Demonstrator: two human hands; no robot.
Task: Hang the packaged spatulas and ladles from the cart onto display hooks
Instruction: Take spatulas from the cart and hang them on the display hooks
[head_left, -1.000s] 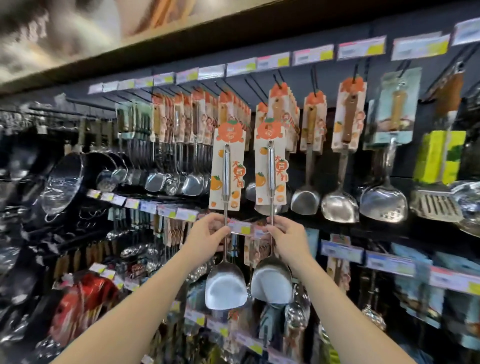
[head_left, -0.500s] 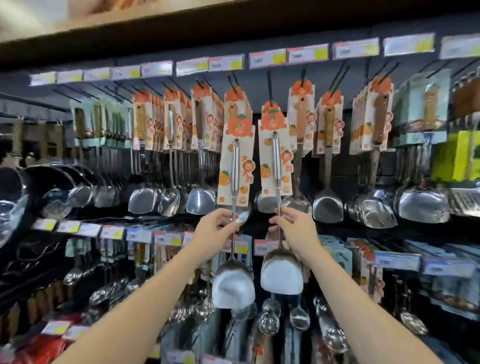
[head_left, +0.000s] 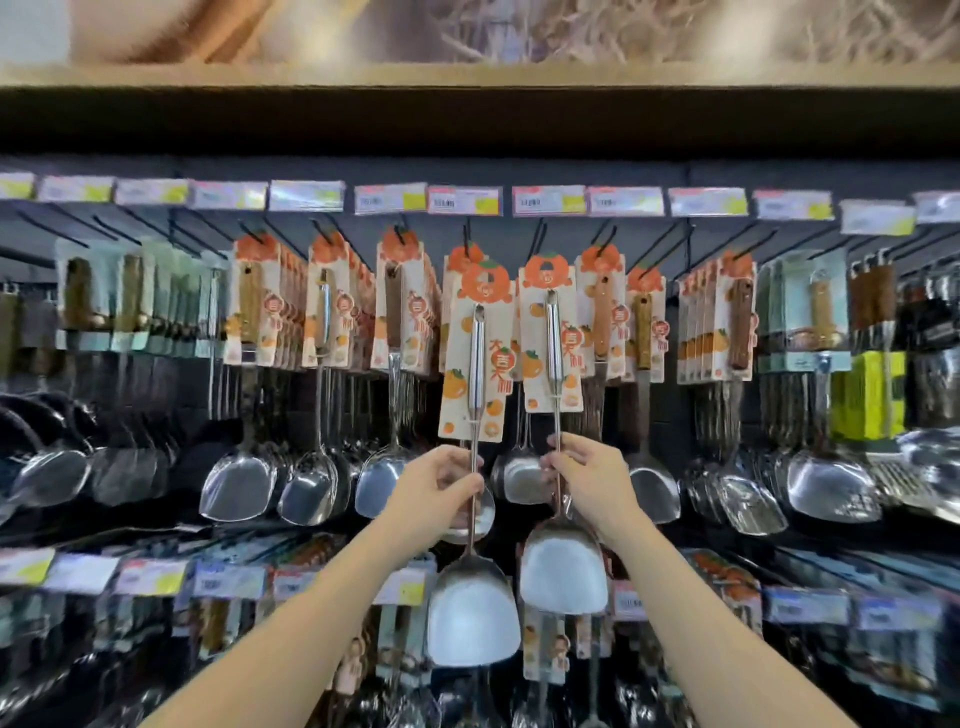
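1. Fingers of left hand (head_left: 441, 488) pinch shaft of left spatula (head_left: 476, 364), below its orange card (head_left: 457, 395).
2. Fingers of right hand (head_left: 589, 480) pinch shaft of right spatula (head_left: 554, 343).
3. Both upright, side by side, card tops at top-row hooks (head_left: 537, 241); blades below hands.
4. Whether threaded on hooks: cannot tell.

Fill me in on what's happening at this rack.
A person is stocking a utensil rack. The left hand pinches the left spatula by its shaft, the right hand the right spatula. Both are held upright, card tops up at the top row of hooks; whether either is hooked yet is unclear.
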